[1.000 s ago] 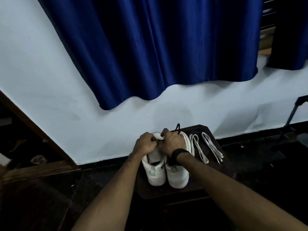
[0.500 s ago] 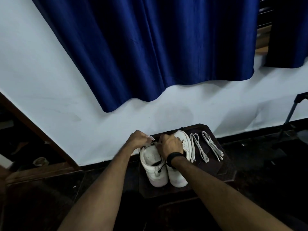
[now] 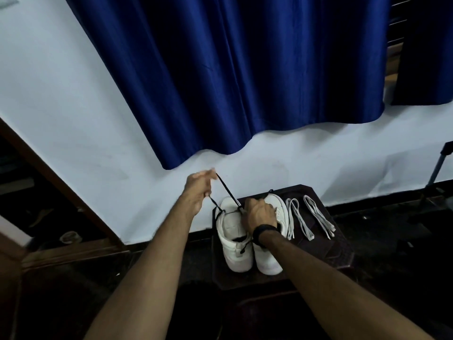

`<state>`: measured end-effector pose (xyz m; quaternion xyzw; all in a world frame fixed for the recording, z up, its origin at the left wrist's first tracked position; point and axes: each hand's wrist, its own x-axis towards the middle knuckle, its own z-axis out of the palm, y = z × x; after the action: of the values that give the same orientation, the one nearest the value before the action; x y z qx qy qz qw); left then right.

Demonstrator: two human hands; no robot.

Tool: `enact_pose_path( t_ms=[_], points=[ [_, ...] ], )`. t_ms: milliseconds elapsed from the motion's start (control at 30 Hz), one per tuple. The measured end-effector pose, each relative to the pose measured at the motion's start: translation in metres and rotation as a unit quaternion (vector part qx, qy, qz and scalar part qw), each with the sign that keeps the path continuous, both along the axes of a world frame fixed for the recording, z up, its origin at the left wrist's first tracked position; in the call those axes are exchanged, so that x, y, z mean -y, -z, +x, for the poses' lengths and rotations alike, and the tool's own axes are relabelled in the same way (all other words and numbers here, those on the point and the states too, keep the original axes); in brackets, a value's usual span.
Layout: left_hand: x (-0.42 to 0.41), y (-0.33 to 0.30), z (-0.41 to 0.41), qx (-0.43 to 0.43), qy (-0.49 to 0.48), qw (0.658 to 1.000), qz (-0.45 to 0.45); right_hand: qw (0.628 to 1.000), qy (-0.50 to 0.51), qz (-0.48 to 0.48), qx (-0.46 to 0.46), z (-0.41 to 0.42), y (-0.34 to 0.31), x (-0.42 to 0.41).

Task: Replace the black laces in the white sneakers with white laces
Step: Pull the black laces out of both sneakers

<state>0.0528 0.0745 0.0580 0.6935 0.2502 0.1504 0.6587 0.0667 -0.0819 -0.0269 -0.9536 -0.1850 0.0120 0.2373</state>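
My left hand [image 3: 197,192] is raised up and away from the left sneaker [image 3: 234,238], fingers curled and pinching the black lace [image 3: 226,190], which runs taut from my fingertips down to the eyelets at the shoe's front. My right hand [image 3: 258,214] sits below and to the right of that, fingers curled over the tongue area where the two shoes meet; what exactly it grips is hidden under my knuckles, so I cannot tell. A loose black lace end hangs nearer to me, by the shoe's collar.

I judge I am unthreading the first shoe, with most of the job ahead. To do this well, I should pull along the line of the eyelet rather than sideways, so the lace slides instead of binding, and press the shoe down with my right hand so it does not lift off the dark wooden stool [image 3: 343,251]. The two white laces [image 3: 310,220] lie folded just right of my right hand, beside the right sneaker [image 3: 268,262], untouched.
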Motion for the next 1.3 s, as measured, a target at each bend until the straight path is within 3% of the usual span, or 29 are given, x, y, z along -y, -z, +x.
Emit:
enact_pose_path(
  t_ms=[67, 133, 300, 400, 467, 533, 600, 633, 667, 767, 833, 900, 1000, 1100, 1167, 1233, 1300],
  points=[
    [0.0, -0.015, 0.003, 0.145, -0.042, 0.975, -0.165, 1.0, -0.002, 0.0, 0.001, 0.0, -0.001, 0.0],
    [-0.006, -0.029, 0.004, 0.177, -0.059, 0.958, -0.216, 1.0, -0.002, -0.005, 0.002, 0.001, -0.001, 0.001],
    [-0.018, -0.027, -0.007, 0.037, -0.027, 0.997, -0.056, 1.0, -0.009, -0.012, 0.015, -0.002, -0.003, 0.0],
    [-0.012, -0.029, -0.01, 0.012, 0.025, 0.999, 0.047, 0.998, -0.036, 0.033, 0.041, -0.003, -0.005, -0.004],
    [-0.013, -0.029, -0.009, -0.053, 0.02, 0.991, 0.121, 0.998, -0.054, 0.022, 0.01, -0.004, -0.006, -0.004],
    [-0.018, -0.021, -0.007, -0.18, -0.038, 0.952, 0.246, 0.999, -0.039, 0.025, -0.023, -0.003, -0.005, -0.002],
    [-0.017, -0.007, -0.009, -0.311, -0.077, 0.837, 0.445, 0.999, -0.021, 0.038, -0.028, -0.002, -0.002, -0.001],
    [-0.014, 0.003, -0.011, -0.318, -0.071, 0.785, 0.527, 0.999, -0.019, 0.038, -0.025, -0.003, -0.001, -0.002],
    [-0.011, 0.014, -0.01, -0.281, -0.05, 0.77, 0.571, 0.999, -0.019, 0.035, -0.023, -0.003, 0.0, -0.003],
    [0.001, 0.045, -0.002, -0.147, 0.111, 0.832, 0.524, 0.999, -0.012, 0.035, -0.025, -0.002, 0.002, -0.003],
    [0.012, 0.061, 0.006, -0.154, 0.211, 0.824, 0.503, 0.999, -0.008, 0.037, -0.025, -0.001, 0.004, -0.003],
    [0.02, 0.072, 0.012, -0.197, 0.232, 0.802, 0.514, 0.999, -0.004, 0.042, -0.026, 0.0, 0.006, -0.003],
    [0.018, 0.079, 0.019, -0.219, 0.186, 0.798, 0.53, 0.999, -0.004, 0.037, -0.022, 0.002, 0.009, -0.002],
    [0.009, 0.078, 0.02, -0.195, 0.136, 0.841, 0.487, 0.999, -0.005, 0.027, -0.021, 0.003, 0.009, -0.003],
    [0.008, 0.069, 0.019, -0.122, 0.092, 0.877, 0.455, 0.999, -0.005, 0.028, -0.026, 0.004, 0.009, -0.003],
    [0.013, 0.046, 0.017, -0.015, 0.002, 0.931, 0.366, 0.999, -0.003, 0.036, -0.033, 0.005, 0.008, -0.003],
    [0.013, 0.014, 0.016, 0.095, -0.112, 0.977, 0.157, 0.999, -0.004, 0.039, -0.03, 0.005, 0.008, -0.003]
  ],
)
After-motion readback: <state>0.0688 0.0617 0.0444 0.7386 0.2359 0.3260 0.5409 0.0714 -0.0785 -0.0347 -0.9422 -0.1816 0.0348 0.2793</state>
